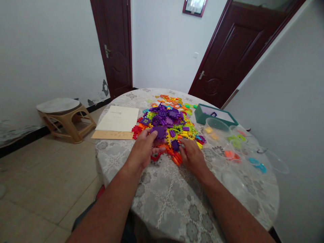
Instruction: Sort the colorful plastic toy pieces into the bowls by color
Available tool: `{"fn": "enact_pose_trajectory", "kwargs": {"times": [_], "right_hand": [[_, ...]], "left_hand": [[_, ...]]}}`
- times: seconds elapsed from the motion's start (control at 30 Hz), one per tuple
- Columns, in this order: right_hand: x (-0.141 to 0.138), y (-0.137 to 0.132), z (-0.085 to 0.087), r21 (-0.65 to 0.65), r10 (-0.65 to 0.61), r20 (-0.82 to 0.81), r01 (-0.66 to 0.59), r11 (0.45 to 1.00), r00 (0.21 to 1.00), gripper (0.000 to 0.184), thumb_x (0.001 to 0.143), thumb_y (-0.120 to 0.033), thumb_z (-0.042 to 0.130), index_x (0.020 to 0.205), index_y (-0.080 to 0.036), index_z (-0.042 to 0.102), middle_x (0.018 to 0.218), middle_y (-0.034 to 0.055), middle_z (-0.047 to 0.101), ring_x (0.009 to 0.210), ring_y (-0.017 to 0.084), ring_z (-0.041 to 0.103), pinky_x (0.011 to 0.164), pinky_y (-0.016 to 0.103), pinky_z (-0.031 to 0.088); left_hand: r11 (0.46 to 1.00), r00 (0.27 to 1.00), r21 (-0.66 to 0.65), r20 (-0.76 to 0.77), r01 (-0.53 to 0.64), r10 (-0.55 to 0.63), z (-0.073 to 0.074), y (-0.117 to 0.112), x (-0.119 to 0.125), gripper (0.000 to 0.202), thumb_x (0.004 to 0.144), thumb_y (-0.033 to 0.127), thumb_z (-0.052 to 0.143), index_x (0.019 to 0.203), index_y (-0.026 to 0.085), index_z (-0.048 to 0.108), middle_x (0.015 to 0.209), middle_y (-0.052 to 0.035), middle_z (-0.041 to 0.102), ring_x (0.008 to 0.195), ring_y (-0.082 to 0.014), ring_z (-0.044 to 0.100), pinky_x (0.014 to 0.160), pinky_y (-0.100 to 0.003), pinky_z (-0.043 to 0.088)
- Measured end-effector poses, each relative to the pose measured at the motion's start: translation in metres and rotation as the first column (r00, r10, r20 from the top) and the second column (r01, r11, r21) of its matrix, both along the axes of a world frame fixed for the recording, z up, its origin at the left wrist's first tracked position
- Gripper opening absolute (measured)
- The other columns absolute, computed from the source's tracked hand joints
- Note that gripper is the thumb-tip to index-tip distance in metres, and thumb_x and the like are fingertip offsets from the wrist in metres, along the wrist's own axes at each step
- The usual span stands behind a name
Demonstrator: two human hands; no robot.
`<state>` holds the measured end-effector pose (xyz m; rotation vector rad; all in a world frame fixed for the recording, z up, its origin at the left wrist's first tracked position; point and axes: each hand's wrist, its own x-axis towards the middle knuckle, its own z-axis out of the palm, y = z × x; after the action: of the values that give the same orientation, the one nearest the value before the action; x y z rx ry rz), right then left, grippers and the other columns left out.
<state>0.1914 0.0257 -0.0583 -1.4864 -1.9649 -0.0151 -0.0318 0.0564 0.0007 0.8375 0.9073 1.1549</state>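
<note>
A heap of small plastic building pieces (170,121) in purple, orange, yellow, green and red lies in the middle of a round table (174,199). My left hand (144,148) rests at the heap's near edge with its fingers curled round a purple piece (159,132). My right hand (192,154) lies at the heap's near right edge, fingers bent down among orange and purple pieces; what they hold, if anything, is hidden.
Several clear plastic bowls (216,125) holding a few sorted pieces stand at the right. A green box (204,114) sits behind them. Papers on a brown envelope (117,119) lie at the left. A stool (63,116) stands on the floor. Two dark doors are behind.
</note>
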Motion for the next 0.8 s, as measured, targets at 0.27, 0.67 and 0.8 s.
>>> {"fn": "enact_pose_trajectory", "kwargs": {"times": [0.27, 0.67, 0.8], "right_hand": [[-0.014, 0.011, -0.013, -0.08, -0.113, 0.211, 0.132, 0.988, 0.971, 0.044, 0.099, -0.041, 0.063, 0.136, -0.018, 0.066, 0.122, 0.0176, 0.071, 0.115, 0.034, 0.062, 0.103, 0.048, 0.047], [-0.001, 0.007, 0.004, -0.143, -0.234, -0.345, 0.195, 0.97, 0.909, 0.03, 0.102, -0.042, 0.044, 0.088, -0.023, 0.063, 0.081, 0.0037, 0.068, 0.076, 0.022, 0.063, 0.07, 0.032, 0.048], [-0.012, 0.0, 0.002, -0.263, -0.099, -0.666, -0.109, 0.959, 0.739, 0.028, 0.102, -0.046, 0.047, 0.091, -0.025, 0.06, 0.08, 0.0005, 0.068, 0.071, 0.021, 0.064, 0.066, 0.031, 0.053]], "left_hand": [[0.998, 0.995, -0.064, 0.102, 0.026, -0.019, -0.004, 0.001, 0.0, 0.027, 0.098, 0.024, 0.062, 0.123, 0.019, 0.054, 0.114, -0.0121, 0.073, 0.074, -0.0175, 0.078, 0.055, -0.027, 0.065], [0.998, 0.998, 0.01, 0.022, 0.057, -0.057, -0.009, -0.004, 0.008, 0.035, 0.095, 0.018, 0.065, 0.13, 0.018, 0.059, 0.131, -0.0142, 0.068, 0.104, -0.0196, 0.074, 0.08, -0.031, 0.068], [0.987, 0.983, 0.032, -0.1, 0.157, -0.153, -0.01, -0.008, 0.013, 0.037, 0.093, 0.021, 0.069, 0.13, 0.021, 0.062, 0.129, -0.0128, 0.071, 0.103, -0.0214, 0.075, 0.082, -0.033, 0.068]]}}
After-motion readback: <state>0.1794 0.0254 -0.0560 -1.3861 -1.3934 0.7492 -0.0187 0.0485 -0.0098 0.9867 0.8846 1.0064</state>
